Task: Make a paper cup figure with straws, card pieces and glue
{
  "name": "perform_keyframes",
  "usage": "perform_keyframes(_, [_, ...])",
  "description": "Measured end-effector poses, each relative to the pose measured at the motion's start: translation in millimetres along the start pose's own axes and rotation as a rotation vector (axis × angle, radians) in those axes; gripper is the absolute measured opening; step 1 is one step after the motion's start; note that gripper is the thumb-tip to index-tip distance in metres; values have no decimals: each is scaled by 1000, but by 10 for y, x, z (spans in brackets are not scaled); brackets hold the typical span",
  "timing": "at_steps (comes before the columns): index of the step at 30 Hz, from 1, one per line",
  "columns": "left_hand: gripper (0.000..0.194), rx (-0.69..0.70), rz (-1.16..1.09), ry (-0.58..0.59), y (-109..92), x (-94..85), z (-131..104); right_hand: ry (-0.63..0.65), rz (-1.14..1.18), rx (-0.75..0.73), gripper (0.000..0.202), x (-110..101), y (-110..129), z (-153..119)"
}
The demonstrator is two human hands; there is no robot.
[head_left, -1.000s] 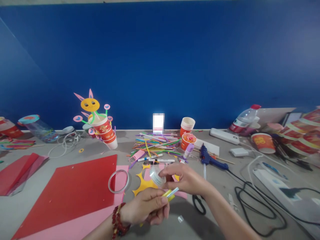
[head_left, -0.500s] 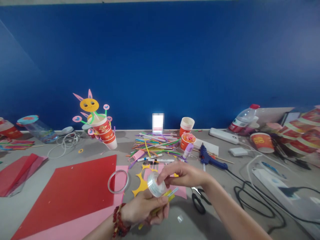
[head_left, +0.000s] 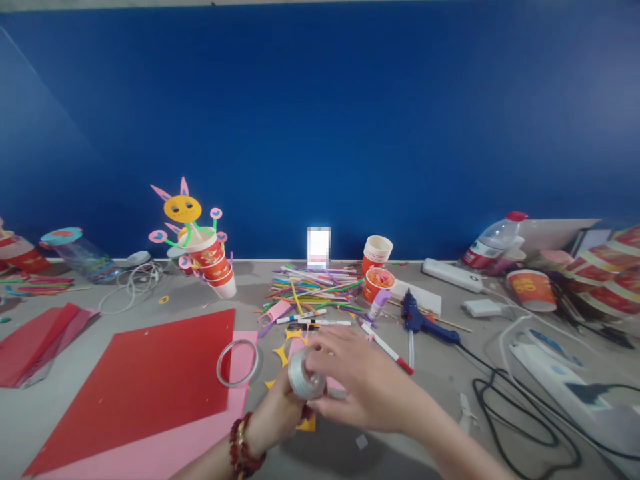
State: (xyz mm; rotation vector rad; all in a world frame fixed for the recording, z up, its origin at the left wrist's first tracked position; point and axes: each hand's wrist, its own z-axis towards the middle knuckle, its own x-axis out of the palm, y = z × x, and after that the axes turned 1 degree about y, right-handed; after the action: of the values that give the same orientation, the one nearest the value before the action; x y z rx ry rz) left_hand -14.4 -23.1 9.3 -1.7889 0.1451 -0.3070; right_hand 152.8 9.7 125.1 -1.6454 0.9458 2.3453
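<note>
A roll of clear tape (head_left: 304, 375) is held between my two hands, low in the middle of the view. My left hand (head_left: 281, 407), with a red bead bracelet at the wrist, is closed round its lower left side. My right hand (head_left: 353, 373) reaches over from the right, its fingers closed on the roll's right side. Under the hands lie yellow paper cut-outs (head_left: 281, 356) and pink paper. To the left, a silver ring (head_left: 221, 365) lies across the edge of a red sheet (head_left: 150, 380).
Pipe cleaners (head_left: 320, 291) lie in a pile behind the hands, near markers (head_left: 327, 323). A blue glue gun (head_left: 430, 327) with its black cord is at the right, beside a power strip (head_left: 555, 387). A cup figure (head_left: 213, 257) stands back left.
My right hand has come lower and over the tape roll, which has turned. The black scissors and the yellow strip no longer show. A red-and-white marker is now visible right of the hands.
</note>
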Motion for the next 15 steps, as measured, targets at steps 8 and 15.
perform_keyframes(8, [39,332,-2,-224,-146,-49,-105,-224,97,41,31,173,77,-227])
perform_keyframes(15, [50,207,-25,-129,-291,56,-111,-283,510,120,39,245,-79,-281])
